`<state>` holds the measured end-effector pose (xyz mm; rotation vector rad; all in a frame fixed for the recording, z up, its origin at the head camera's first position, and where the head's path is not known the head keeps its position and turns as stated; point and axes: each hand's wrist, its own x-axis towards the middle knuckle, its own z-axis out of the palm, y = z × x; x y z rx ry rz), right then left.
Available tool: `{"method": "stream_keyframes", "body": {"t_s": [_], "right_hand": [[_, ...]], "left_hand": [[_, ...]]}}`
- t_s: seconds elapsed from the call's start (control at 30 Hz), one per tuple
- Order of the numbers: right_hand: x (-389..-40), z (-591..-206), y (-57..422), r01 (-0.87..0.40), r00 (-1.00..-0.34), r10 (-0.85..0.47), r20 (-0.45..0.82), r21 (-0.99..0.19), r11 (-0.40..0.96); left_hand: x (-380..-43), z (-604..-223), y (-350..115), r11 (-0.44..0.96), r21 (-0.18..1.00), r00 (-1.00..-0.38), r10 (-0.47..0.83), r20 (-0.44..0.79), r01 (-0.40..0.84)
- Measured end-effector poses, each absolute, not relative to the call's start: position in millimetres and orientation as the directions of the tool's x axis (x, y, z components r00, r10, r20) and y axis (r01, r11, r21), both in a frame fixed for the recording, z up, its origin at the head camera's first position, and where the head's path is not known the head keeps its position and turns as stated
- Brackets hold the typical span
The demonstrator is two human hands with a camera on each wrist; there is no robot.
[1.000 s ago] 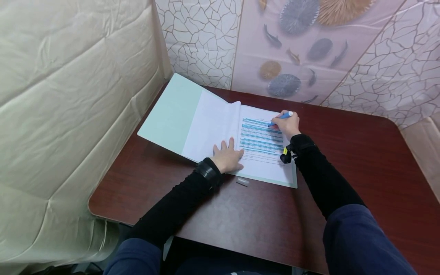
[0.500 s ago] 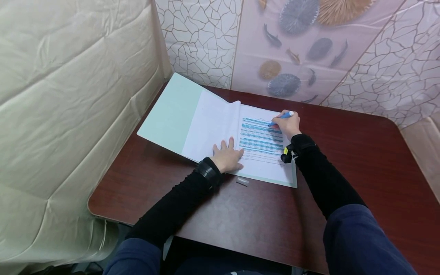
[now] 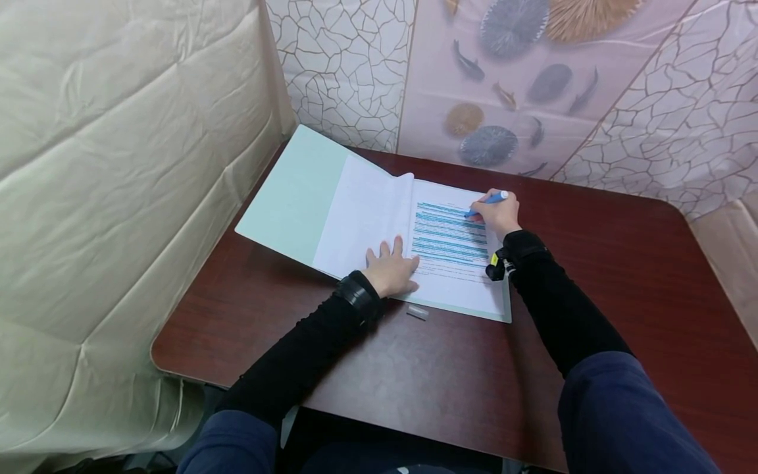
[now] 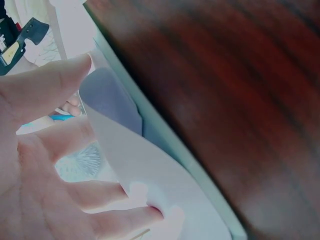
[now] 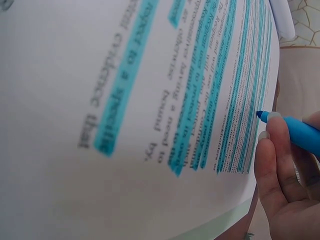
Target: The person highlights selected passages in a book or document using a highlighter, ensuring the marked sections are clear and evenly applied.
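My right hand [image 3: 499, 214] pinches a blue highlighter [image 5: 299, 132] whose tip is at the upper lines of a printed page [image 3: 453, 289]. Many lines of the text carry blue strokes, and the lowest lines are unmarked. The page lies in an opened pale green folder [image 3: 290, 197], with a turned white sheet [image 3: 362, 204] on its left side. My left hand [image 3: 391, 271] rests with spread fingers on the papers near the fold. In the left wrist view, its fingers [image 4: 125, 220] touch the curved turned sheet.
A small clear plastic piece [image 3: 417, 313] lies on the dark brown table [image 3: 610, 276] just below the folder. Pale quilted fabric [image 3: 136, 197] hangs at the left. A patterned wall covering [image 3: 343, 72] stands behind the table's far edge.
My right hand has slid slightly to the right along a text line with the highlighter. The left hand and the folder hold their places.
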<state>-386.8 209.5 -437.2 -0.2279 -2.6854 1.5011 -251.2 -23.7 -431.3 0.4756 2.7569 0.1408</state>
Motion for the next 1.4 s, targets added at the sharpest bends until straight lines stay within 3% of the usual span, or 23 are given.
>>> {"method": "stream_keyframes", "body": {"t_s": [1.4], "right_hand": [[-388.3,-440.2,217.7,0.101,-0.988,0.155,-0.018,-0.83,0.548]], "left_hand": [[-251.5,-432.1,-23.8,0.937,0.151,-0.89,0.348,-0.296,0.316]]}}
